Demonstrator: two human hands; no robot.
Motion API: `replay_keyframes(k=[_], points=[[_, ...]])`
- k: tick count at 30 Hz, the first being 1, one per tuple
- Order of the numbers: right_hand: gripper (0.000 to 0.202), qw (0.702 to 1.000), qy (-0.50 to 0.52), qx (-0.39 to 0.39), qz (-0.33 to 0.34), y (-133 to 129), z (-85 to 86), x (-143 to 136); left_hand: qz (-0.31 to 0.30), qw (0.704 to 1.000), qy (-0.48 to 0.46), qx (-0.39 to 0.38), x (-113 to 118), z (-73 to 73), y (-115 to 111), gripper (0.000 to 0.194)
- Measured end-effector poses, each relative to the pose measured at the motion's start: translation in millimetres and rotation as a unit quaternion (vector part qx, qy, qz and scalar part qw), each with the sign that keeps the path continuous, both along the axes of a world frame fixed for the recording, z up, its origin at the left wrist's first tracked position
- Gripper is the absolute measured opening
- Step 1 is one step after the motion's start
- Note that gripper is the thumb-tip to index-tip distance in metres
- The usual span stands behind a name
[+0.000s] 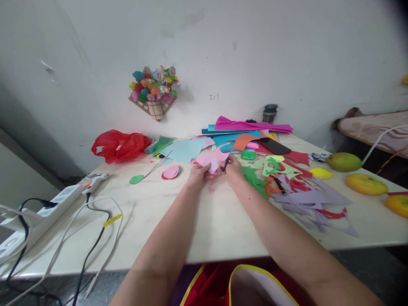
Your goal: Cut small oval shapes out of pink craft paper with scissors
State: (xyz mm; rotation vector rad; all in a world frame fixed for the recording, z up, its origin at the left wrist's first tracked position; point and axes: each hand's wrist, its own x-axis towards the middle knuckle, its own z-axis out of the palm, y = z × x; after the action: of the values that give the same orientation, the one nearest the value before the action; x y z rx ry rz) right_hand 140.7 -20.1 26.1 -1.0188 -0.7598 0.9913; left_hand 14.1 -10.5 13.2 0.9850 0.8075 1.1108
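Red cloth with yellow edging [207, 287] lies nearest the camera, below the front edge of the pale table [159, 229]. Both forearms reach over that edge to the middle of the table, where the left hand [200, 174] has its fingers closed on a pink sheet [221, 156] with a lilac piece [213, 165] against it. Scissors [227, 164] with dark handles are held in the right hand [234, 170], right beside the sheet (how far apart the blades stand, I cannot tell). To the left of the hands lie a small stack of pink and red rounds [171, 172] and, farther left, a green round [137, 179] by a thin stem. A red plastic bag [119, 146] sits at the back left, and a power strip [57, 204] with cables runs along the left side. Right of the hands, green scraps [255, 180] and lilac scraps [306, 197] spread over the table, with a black phone [274, 145] behind them and mango-like fruit [366, 183] at the far right. On the wall [255, 55] hangs a bunch of colourful craft flowers [156, 85] in a small holder.
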Motion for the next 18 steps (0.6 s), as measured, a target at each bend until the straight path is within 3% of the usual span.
replay_keyframes(k=[7, 18], points=[[0.018, 1.000, 0.000, -0.025, -0.013, -0.1, 0.8, 2.5, 0.000, 1.000, -0.006, -0.001, -0.2, -0.5, 0.9, 0.021], [0.021, 0.999, -0.033, -0.002, -0.027, 4.1, -2.7, 6.0, 0.007, 1.000, 0.004, -0.010, 0.3, -1.0, 1.8, 0.022]])
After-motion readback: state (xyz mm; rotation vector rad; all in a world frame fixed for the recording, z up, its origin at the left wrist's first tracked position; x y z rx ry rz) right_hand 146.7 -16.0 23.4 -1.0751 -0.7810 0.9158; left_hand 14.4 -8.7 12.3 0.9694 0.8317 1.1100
